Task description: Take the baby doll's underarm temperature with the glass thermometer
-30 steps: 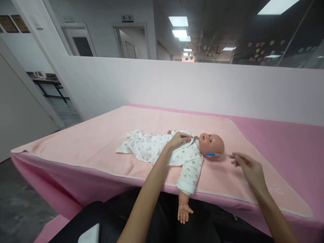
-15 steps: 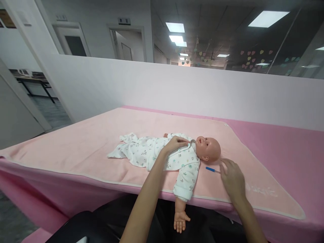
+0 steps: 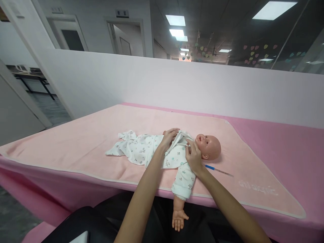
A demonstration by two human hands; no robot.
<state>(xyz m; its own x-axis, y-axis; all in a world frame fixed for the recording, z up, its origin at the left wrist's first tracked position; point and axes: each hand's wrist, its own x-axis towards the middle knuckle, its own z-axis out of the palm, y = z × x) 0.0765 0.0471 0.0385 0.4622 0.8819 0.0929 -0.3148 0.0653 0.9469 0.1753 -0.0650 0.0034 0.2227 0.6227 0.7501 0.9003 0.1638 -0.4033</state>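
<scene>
A baby doll (image 3: 212,148) lies on its back, head to the right, dressed in a white printed baby shirt (image 3: 174,159) and matching trousers (image 3: 141,148). My left hand (image 3: 170,137) is closed on the shirt's front flap, which is pulled up and away from the chest. At the collar, below the doll's chin, my right hand (image 3: 194,156) pinches the shirt's edge between bent fingers. Just right of that wrist, a slim thermometer (image 3: 219,170) with a blue end lies on the pad. One doll arm (image 3: 179,209) hangs over the near edge.
A peach pad (image 3: 83,135) with a white border covers much of the pink-covered table (image 3: 286,145). Behind it stands a low white partition (image 3: 177,84) with glass above. My dark-clothed lap is under the near edge, with a pale flat object (image 3: 79,237) at lower left.
My right hand has moved left from beside the thermometer to the shirt collar, uncovering the thermometer's thin end. The shirt's front flap is now lifted open at my left hand.
</scene>
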